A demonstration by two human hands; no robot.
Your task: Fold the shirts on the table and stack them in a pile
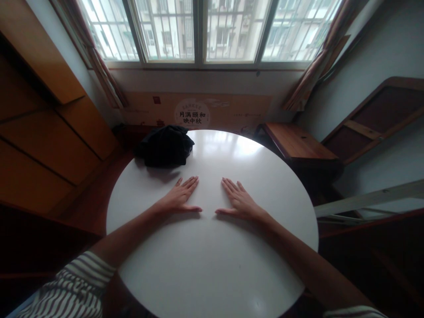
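My left hand (182, 195) lies flat on the round white table (212, 265), thumb pointing inward and fingers stretched toward the window. Mirroring it on the other side, my right hand (239, 198) also rests palm down with its fingers apart. A gap of bare tabletop separates the two thumbs. Neither hand holds anything. Beyond my left hand, near the table's far left edge, sits a crumpled heap of black cloth (167, 145); its exact kind cannot be made out. Nothing touches the cloth.
A wooden desk (300, 141) stands behind the table to the right, with a brown framed panel (377, 115) against the wall. Orange-brown cabinets (49, 145) line the left. At the back, a printed banner (232, 110) hangs below the barred window (228, 33).
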